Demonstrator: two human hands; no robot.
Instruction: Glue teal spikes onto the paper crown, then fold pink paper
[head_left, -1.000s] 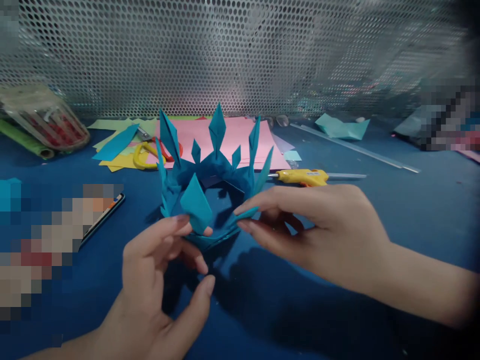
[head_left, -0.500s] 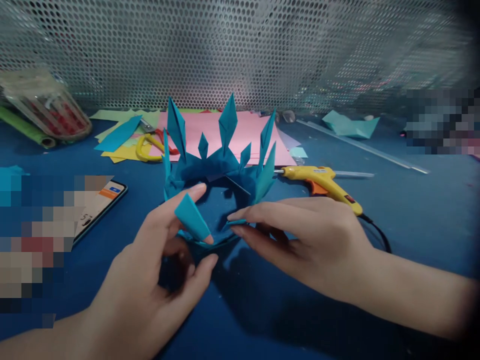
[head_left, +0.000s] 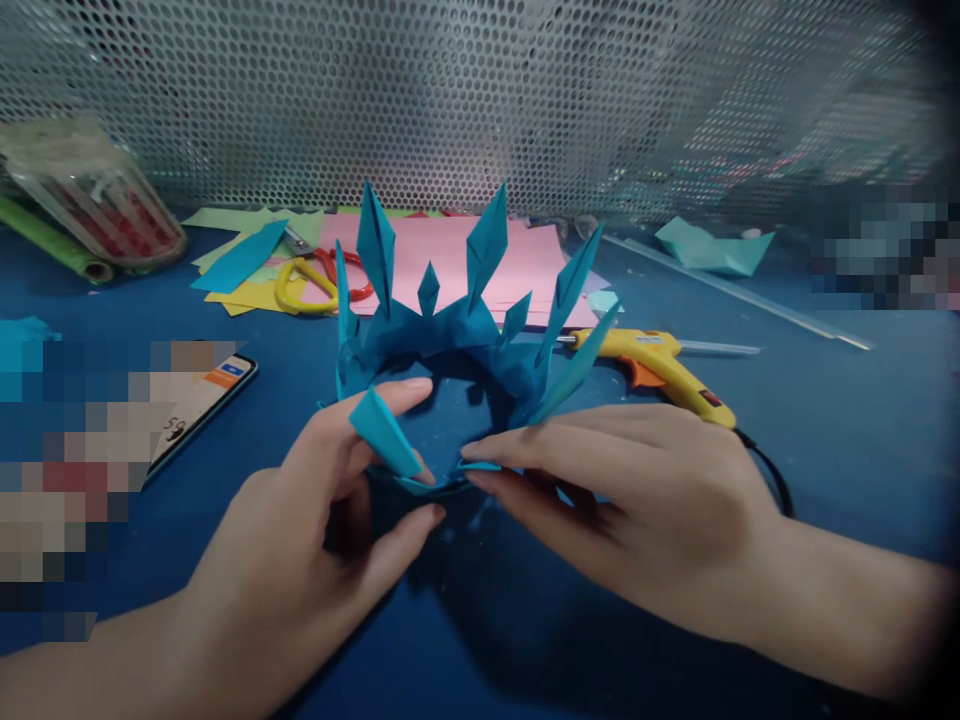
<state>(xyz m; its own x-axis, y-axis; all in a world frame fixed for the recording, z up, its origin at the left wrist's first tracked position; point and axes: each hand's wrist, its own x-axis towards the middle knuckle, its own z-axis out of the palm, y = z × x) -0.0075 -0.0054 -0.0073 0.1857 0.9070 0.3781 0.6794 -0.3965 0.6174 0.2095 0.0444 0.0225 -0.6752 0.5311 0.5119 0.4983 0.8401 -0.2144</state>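
Note:
A blue folded-paper crown with several tall spikes stands on the blue table in front of me. My left hand pinches its near rim, with a loose blue spike piece lying against the fingers. My right hand pinches the near rim from the right, thumb under and fingers on top. Both hands meet at the crown's front edge.
A yellow glue gun with a black cord lies right of the crown. Pink paper, coloured sheets and yellow-and-red scissors lie behind. A phone is at the left, a plastic pouch far left. Perforated metal mesh closes the back.
The view has shifted a little, so the crown sits slightly right and its right spikes lean outward more. Both hands keep their pinch on the near rim; the left fingers have slid further in.

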